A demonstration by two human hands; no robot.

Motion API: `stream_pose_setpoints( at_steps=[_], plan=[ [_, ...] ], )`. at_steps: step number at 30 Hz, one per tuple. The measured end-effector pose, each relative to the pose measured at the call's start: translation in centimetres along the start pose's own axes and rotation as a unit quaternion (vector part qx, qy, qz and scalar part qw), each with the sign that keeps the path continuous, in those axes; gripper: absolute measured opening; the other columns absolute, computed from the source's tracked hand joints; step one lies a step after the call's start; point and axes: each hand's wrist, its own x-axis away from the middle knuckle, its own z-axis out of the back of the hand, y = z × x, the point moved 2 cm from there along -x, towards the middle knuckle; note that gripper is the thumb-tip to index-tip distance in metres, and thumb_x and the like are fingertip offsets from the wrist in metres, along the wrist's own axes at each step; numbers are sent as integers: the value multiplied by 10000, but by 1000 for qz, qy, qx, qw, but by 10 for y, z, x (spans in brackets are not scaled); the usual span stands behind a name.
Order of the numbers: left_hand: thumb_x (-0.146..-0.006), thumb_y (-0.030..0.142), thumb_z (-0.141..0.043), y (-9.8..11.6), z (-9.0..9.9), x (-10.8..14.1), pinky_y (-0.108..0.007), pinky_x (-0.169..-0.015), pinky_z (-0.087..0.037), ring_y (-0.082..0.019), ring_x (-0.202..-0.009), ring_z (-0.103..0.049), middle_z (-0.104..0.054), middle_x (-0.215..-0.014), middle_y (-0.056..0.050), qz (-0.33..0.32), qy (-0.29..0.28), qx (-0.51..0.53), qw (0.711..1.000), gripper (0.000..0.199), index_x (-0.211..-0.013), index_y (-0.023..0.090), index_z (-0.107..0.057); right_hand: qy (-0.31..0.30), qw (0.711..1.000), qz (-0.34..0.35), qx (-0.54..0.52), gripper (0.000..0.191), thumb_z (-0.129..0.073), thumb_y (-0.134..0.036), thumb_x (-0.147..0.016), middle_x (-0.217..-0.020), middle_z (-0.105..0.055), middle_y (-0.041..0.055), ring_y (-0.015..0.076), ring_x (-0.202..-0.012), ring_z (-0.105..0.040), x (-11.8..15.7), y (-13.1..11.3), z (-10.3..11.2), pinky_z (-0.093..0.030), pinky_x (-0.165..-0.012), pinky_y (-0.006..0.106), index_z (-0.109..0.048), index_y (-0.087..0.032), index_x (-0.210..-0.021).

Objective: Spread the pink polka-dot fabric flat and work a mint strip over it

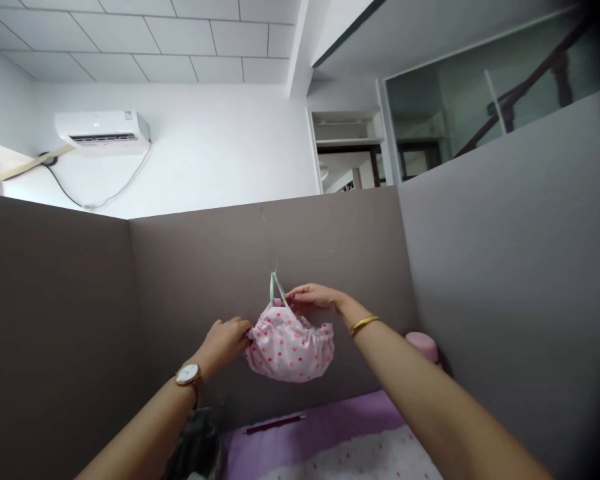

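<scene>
A pink cloth bag [290, 347] with red dots and a gathered edge hangs in front of the grey panel. Its thin pale green strap [279, 288] runs up to a hook [273, 261] on the panel. My left hand [225, 340] is closed on the bag's left edge, its fingertips partly hidden by the fabric. From the right, my right hand [316, 297] reaches the upper rim beside the strap. Its fingers are held together at the cloth there, with the thumb side hidden behind the bag.
Grey partition panels [195, 273] enclose the space on three sides. Below lies a purple cloth [350, 417] with a dark red pencil-like stick [274, 425] and white dotted fabric [370, 460]. A dark bag-like item [197, 443] stands lower left; a pink rounded object [423, 345] is at right.
</scene>
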Motion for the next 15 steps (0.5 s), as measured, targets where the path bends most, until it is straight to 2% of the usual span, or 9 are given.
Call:
stream_pose_setpoints(
  at_steps=[2, 4, 6, 9, 12, 15],
  plan=[
    [-786, 250, -429, -5, -2, -1, -290, -705, -372, -211, -839, -583, -619, -887, -53, 3, -3, 19, 1000, 199, -846, 222, -616, -21, 1000, -13, 15, 351, -654, -382, -755, -941, -637, 50, 128, -833, -586, 16, 0, 7, -450, -716, 214, -618, -160, -1025],
    [-760, 228, -429, -10, -5, -4, -270, -684, -370, -198, -812, -577, -611, -862, -49, 10, -7, 41, 999, 221, -863, 227, -624, -56, 997, -38, 39, 361, -767, -304, -609, -855, -649, 38, 147, -791, -588, 28, 8, 7, -446, -693, 224, -661, -144, -915],
    [-723, 198, -431, -14, -8, -6, -253, -669, -369, -186, -784, -569, -606, -832, -41, 17, -13, 67, 998, 245, -856, 225, -635, -70, 995, -44, 57, 321, -797, -225, -523, -756, -635, 6, 139, -725, -574, 34, 18, 4, -434, -671, 224, -671, -137, -805],
    [-672, 181, -440, -22, -8, -4, -239, -658, -370, -179, -766, -557, -594, -801, -38, 32, -26, 103, 994, 236, -782, 203, -647, -37, 998, -11, 58, 230, -737, -250, -586, -710, -605, -25, 109, -675, -544, 38, 31, 5, -413, -669, 222, -655, -145, -774],
    [-659, 221, -455, -27, -5, -1, -247, -648, -375, -186, -743, -546, -571, -787, -38, 52, -35, 138, 988, 220, -747, 184, -653, 7, 998, 32, 50, 271, -689, -269, -639, -827, -624, -1, 121, -765, -550, 40, 35, 9, -404, -754, 246, -647, -153, -882],
    [-730, 312, -407, -24, -5, -2, -250, -650, -380, -187, -758, -536, -563, -822, -37, 60, -32, 188, 980, 292, -813, 182, -656, 19, 998, 50, 44, 345, -681, -309, -669, -946, -625, 27, 141, -867, -546, 39, 36, 5, -386, -824, 264, -637, -163, -978]
  ],
)
